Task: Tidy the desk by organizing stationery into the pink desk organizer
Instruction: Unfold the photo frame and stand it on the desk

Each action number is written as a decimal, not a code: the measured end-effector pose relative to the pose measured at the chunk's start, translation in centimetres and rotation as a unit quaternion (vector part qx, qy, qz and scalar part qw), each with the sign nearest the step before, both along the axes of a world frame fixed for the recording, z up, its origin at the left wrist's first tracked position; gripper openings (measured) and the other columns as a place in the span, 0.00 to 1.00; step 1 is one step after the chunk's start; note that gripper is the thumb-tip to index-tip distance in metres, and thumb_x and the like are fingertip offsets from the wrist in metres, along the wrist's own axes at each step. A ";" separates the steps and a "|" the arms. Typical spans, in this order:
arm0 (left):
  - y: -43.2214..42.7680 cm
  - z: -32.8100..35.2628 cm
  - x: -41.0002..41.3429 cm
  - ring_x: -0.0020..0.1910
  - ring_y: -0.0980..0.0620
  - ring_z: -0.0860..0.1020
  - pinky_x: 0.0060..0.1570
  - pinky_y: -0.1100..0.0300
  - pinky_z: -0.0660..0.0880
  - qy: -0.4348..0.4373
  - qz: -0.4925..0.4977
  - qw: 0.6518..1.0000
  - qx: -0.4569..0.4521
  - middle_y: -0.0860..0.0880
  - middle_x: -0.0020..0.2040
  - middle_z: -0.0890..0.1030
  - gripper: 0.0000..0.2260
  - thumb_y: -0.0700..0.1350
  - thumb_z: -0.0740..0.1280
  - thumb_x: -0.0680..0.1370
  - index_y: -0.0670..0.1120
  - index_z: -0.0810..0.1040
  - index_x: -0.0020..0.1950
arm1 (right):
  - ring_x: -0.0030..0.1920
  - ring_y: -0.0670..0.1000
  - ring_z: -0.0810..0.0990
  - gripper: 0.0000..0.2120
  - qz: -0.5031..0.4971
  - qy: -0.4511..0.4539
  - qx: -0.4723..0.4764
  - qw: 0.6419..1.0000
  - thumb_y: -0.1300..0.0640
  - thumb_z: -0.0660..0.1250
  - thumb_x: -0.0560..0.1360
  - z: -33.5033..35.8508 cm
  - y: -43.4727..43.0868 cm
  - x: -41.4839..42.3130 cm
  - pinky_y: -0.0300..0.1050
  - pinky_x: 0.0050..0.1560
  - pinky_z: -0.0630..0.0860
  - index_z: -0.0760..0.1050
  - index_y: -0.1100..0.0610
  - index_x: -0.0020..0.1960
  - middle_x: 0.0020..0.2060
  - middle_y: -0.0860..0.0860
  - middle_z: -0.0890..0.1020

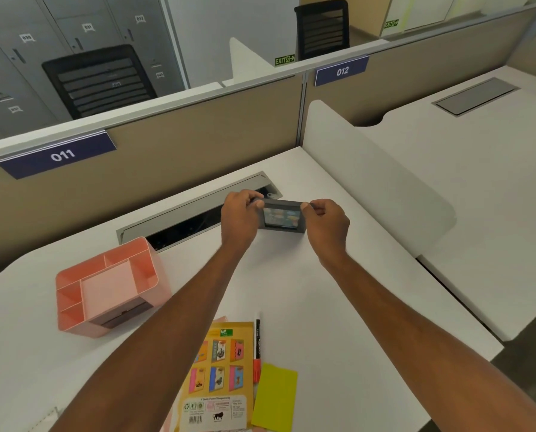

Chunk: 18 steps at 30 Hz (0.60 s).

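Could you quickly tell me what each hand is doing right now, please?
Left hand: closed, fingers pinching the left end of the small grey box.
Right hand: closed, fingers pinching the right end of the same box.

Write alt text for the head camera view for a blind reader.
A left hand and right hand pinch the ends of a small grey box at the back of a white desk. A pink organizer stands to the left; a yellow packet, a marker and a yellow-green pad lie nearer.
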<state>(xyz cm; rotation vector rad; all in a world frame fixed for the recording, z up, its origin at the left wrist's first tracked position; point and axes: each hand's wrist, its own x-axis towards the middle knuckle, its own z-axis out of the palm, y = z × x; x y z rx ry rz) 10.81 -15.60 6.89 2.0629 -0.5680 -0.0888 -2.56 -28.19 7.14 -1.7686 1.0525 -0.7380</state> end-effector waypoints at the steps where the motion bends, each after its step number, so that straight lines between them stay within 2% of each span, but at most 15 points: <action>1: -0.1 0.0 0.4 0.47 0.58 0.75 0.47 0.71 0.69 0.001 -0.006 1.000 0.001 0.50 0.51 0.80 0.07 0.42 0.68 0.81 0.50 0.85 0.53 | 0.51 0.50 0.82 0.10 0.001 -0.001 0.000 1.000 0.51 0.70 0.80 0.0 -0.2 0.2 0.22 0.33 0.70 0.80 0.57 0.55 0.51 0.52 0.83; 3: -0.3 0.0 0.9 0.49 0.56 0.78 0.47 0.67 0.71 -0.005 -0.025 1.000 -0.008 0.52 0.49 0.83 0.06 0.41 0.68 0.81 0.49 0.84 0.51 | 0.51 0.50 0.82 0.09 0.003 -0.004 -0.002 1.000 0.50 0.69 0.80 0.2 -0.4 0.4 0.24 0.33 0.71 0.80 0.56 0.53 0.50 0.51 0.83; 6: -0.5 0.2 1.4 0.47 0.55 0.79 0.44 0.67 0.72 0.011 -0.044 0.999 -0.027 0.54 0.46 0.84 0.05 0.39 0.67 0.82 0.46 0.83 0.51 | 0.50 0.47 0.82 0.09 0.005 0.004 -0.010 1.000 0.48 0.68 0.81 0.3 -0.9 0.6 0.29 0.35 0.71 0.80 0.54 0.53 0.49 0.48 0.83; 10: -1.2 -0.2 2.8 0.48 0.49 0.81 0.48 0.50 0.81 0.030 -0.069 0.996 -0.036 0.52 0.46 0.84 0.05 0.40 0.66 0.82 0.47 0.81 0.50 | 0.45 0.40 0.80 0.12 0.020 0.010 -0.021 1.000 0.46 0.67 0.82 0.2 -1.5 0.8 0.25 0.31 0.70 0.78 0.55 0.54 0.48 0.48 0.83; 13: -1.6 -0.5 3.7 0.50 0.46 0.82 0.52 0.43 0.82 0.040 -0.085 0.995 -0.033 0.50 0.47 0.85 0.05 0.42 0.65 0.82 0.49 0.80 0.50 | 0.44 0.42 0.81 0.14 0.025 0.015 -0.027 0.999 0.45 0.65 0.83 0.3 -1.8 1.2 0.24 0.30 0.70 0.77 0.56 0.56 0.49 0.48 0.83; 16: -2.2 -0.4 4.2 0.50 0.45 0.83 0.52 0.40 0.82 0.047 -0.084 0.995 -0.035 0.50 0.47 0.85 0.05 0.43 0.65 0.81 0.50 0.80 0.50 | 0.47 0.45 0.81 0.15 0.029 0.029 -0.031 0.999 0.44 0.64 0.83 0.5 -2.2 1.8 0.25 0.30 0.69 0.76 0.56 0.58 0.50 0.48 0.83; 18: -2.7 -0.2 4.4 0.48 0.47 0.82 0.49 0.42 0.83 0.040 -0.074 0.996 -0.035 0.50 0.45 0.84 0.05 0.41 0.65 0.82 0.48 0.80 0.50 | 0.45 0.45 0.81 0.15 0.030 0.033 -0.031 0.999 0.43 0.63 0.84 0.6 -2.5 2.2 0.29 0.32 0.70 0.76 0.56 0.58 0.50 0.48 0.83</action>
